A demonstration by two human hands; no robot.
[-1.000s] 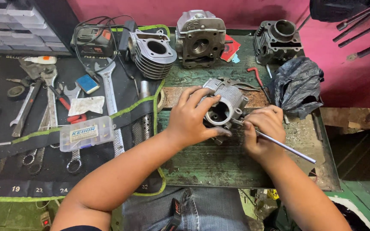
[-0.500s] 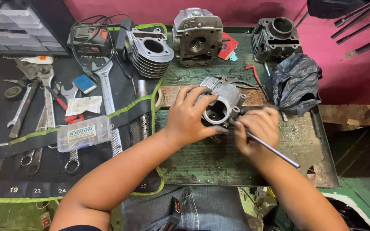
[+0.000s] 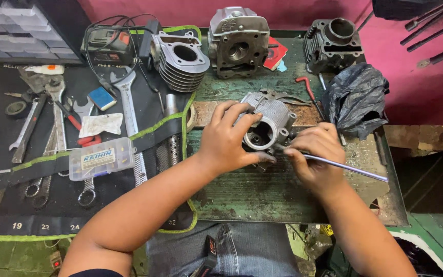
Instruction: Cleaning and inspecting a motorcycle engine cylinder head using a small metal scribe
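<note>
- Your left hand (image 3: 226, 141) was clamped over the grey engine casting (image 3: 268, 123), fingers curled across its top, seemingly to keep it from turning on the green worktop (image 3: 247, 192).
- The casting lay at the worktop's middle, its round bore facing you, so the opening was in reach.
- Your right hand (image 3: 314, 154) was closed around a thin metal rod (image 3: 349, 167), its tip at the casting's lower edge.
- The spanners (image 3: 52, 113) lay on the black mat (image 3: 6, 205), well apart to the left.
</note>
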